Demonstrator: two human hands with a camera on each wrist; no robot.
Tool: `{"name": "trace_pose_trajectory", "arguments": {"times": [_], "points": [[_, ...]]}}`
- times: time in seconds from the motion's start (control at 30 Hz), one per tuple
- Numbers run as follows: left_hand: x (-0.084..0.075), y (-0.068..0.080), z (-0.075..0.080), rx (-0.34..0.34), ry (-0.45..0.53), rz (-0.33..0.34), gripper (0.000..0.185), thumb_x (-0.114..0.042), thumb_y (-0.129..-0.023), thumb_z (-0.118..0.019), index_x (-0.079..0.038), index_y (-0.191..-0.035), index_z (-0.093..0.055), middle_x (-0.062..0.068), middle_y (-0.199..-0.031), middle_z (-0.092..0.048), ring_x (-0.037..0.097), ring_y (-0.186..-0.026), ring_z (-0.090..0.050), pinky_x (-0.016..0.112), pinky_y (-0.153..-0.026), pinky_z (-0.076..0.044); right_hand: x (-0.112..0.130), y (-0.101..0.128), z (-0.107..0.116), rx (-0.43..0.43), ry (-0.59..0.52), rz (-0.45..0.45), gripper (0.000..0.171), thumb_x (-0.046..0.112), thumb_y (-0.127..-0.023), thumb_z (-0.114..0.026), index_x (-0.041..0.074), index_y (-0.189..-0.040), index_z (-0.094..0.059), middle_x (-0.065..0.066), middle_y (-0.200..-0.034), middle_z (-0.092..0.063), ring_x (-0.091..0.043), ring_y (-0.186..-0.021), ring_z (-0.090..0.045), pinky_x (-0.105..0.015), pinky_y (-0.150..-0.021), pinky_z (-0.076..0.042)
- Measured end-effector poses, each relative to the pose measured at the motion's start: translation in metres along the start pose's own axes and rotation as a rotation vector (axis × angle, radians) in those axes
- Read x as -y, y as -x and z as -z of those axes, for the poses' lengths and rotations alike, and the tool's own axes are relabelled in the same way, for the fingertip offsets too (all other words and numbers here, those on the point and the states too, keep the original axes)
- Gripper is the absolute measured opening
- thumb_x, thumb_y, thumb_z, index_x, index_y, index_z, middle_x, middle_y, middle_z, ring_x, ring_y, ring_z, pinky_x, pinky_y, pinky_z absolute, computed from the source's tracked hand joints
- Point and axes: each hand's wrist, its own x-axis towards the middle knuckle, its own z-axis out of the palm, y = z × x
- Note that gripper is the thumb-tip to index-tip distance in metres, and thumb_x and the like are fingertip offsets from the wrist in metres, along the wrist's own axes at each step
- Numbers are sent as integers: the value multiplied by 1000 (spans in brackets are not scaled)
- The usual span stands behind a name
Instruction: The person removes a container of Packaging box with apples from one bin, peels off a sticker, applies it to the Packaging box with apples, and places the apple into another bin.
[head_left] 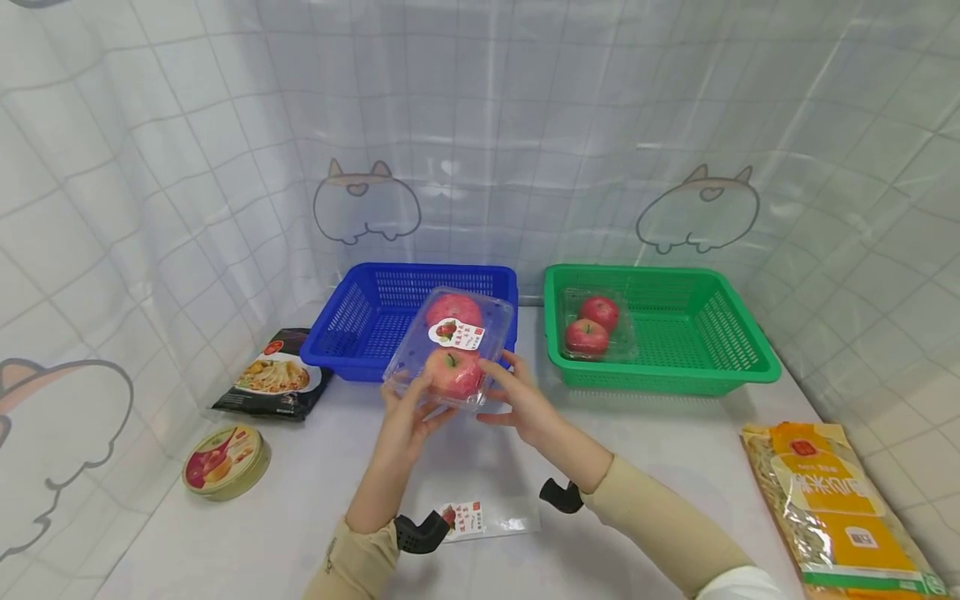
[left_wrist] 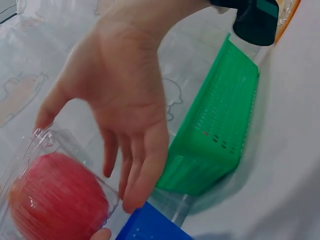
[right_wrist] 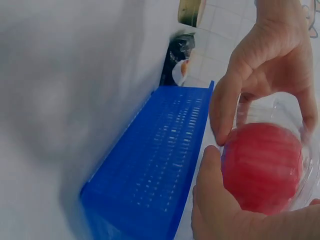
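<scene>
A clear plastic box of apples, holding two red apples and bearing a white strawberry label, is tilted up over the near right part of the blue basket. My left hand grips its near left corner, thumb on top. On the near right side my right hand holds it, thumb on the lid and fingers below. In the right wrist view, both hands are around the box's end, where one red apple shows through the plastic. Some fingertips are hidden behind the box.
The green basket on the right contains another clear box with two apples. At left lie a black food packet and a round tin. A labelled clear sheet lies in front; a yellow bag lies right.
</scene>
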Motion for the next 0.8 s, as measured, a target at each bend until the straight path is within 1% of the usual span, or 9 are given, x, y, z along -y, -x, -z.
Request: {"name": "trace_pose_trajectory", "arguments": {"times": [0.13, 0.3, 0.4, 0.57, 0.8], "points": [[3, -3, -3, -26, 3, -29, 60, -16, -89, -55, -15, -130, -10, 14, -123, -29, 24, -87, -59, 44, -80, -52, -1, -6, -7, -4, -6, -14, 78, 36, -86, -60, 13, -145, -13, -19, -140, -30, -42, -124, -38, -56, -86, -45], [4, -5, -4, -40, 35, -45, 57, -14, -89, -54, -15, -127, -11, 13, -121, -29, 24, -85, -59, 46, -80, -52, -2, -11, -15, -20, -4, -28, 80, 35, -85, -61, 15, -145, -12, -19, -140, -29, -42, -125, -35, -57, -85, -45], [3, -5, -4, -45, 42, -53, 55, -14, -90, -52, -15, -126, -10, 13, -118, -30, 22, -83, -59, 45, -80, -52, -2, -14, -19, -17, -6, -4, 81, 33, -85, -62, 19, -146, -11, -20, -139, -30, -43, -123, -37, -57, -85, -45], [-1, -7, -2, -58, 40, -59, 58, -15, -90, -53, -15, -127, -8, 12, -119, -29, 22, -84, -59, 43, -79, -53, -3, -19, -23, -10, -1, 49, 83, 31, -84, -63, 26, -146, -8, -22, -136, -34, -43, -119, -44, -55, -82, -48], [-11, -11, 4, -74, 39, -46, 56, -19, -92, -52, -16, -126, -8, 10, -118, -30, 19, -82, -60, 44, -82, -51, 1, -28, -34, 14, -20, 68, 81, 28, -85, -63, 25, -147, -9, -21, -134, -40, -39, -114, -51, -54, -84, -47]]}}
